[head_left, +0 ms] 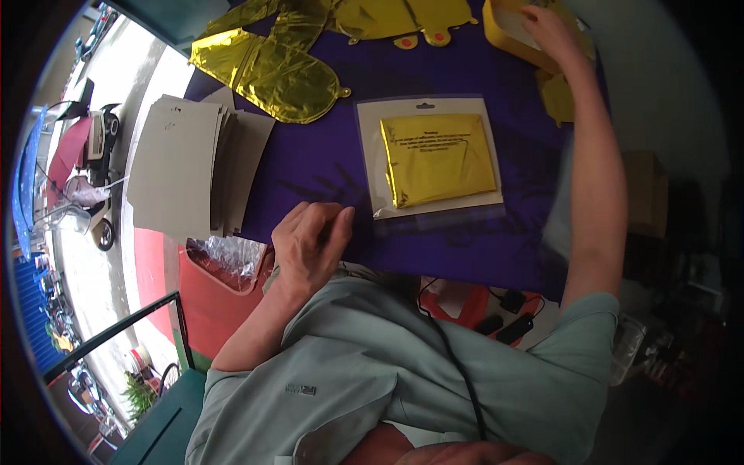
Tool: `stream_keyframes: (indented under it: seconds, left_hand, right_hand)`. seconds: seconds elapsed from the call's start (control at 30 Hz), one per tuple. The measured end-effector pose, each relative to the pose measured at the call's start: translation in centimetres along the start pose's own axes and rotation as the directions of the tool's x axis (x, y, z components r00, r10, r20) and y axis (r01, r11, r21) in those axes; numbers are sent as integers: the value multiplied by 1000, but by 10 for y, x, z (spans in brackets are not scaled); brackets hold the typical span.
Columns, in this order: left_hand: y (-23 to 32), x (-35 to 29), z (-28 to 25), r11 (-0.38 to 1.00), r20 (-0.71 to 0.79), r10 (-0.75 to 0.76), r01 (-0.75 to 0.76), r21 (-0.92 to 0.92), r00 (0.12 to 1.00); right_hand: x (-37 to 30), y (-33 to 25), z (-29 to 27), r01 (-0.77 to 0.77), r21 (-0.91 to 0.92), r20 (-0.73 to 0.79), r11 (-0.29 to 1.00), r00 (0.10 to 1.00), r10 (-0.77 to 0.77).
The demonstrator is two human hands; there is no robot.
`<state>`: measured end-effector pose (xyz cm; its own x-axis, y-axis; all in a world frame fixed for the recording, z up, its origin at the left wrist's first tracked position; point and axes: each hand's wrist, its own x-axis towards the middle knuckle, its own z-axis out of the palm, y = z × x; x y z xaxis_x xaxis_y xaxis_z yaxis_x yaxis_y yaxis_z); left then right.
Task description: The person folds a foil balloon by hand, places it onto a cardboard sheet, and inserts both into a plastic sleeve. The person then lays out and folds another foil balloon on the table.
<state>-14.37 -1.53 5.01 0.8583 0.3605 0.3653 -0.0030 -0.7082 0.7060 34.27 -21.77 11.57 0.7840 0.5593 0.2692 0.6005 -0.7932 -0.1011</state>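
Observation:
My left hand [308, 242] rests at the near edge of the purple-covered table, its fingers curled in, with nothing showing in them. Right of it lies a flat clear package [490, 155] with a white backing card and a folded gold foil sheet [440, 159] inside. My right arm stretches to the far right. There my right hand [546, 31] is over a yellow box [511, 40] with a pale inside, fingers bent together; whatever they pinch is too small to make out. Gold foil balloons [283, 81] lie flat at the back left.
A stack of grey-white cards [174, 167] stands on the table's left side. Another gold foil balloon [403, 17] lies at the back, and a gold piece [556, 99] hangs by the right edge. Below the left edge is a red bin [221, 271] with clear plastic in it.

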Motion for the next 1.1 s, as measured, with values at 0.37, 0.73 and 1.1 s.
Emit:
stream_keyframes:
  seconds: [0.37,0.73,1.1]
  left_hand:
    - [-9,6,12,972,-5,231,-230,40,973]
    - [4,13,6,980,72,190,-193,43,979]
    - [6,12,20,935,113,253,-273,226,961]
  right_hand:
    - [2,-20,-22,185,-385,167,904,977,-129]
    - [-112,-68,-77,-80,636,-117,768,973,198]
    - [-355,-166,-37,-230,880,116,416,952,282]
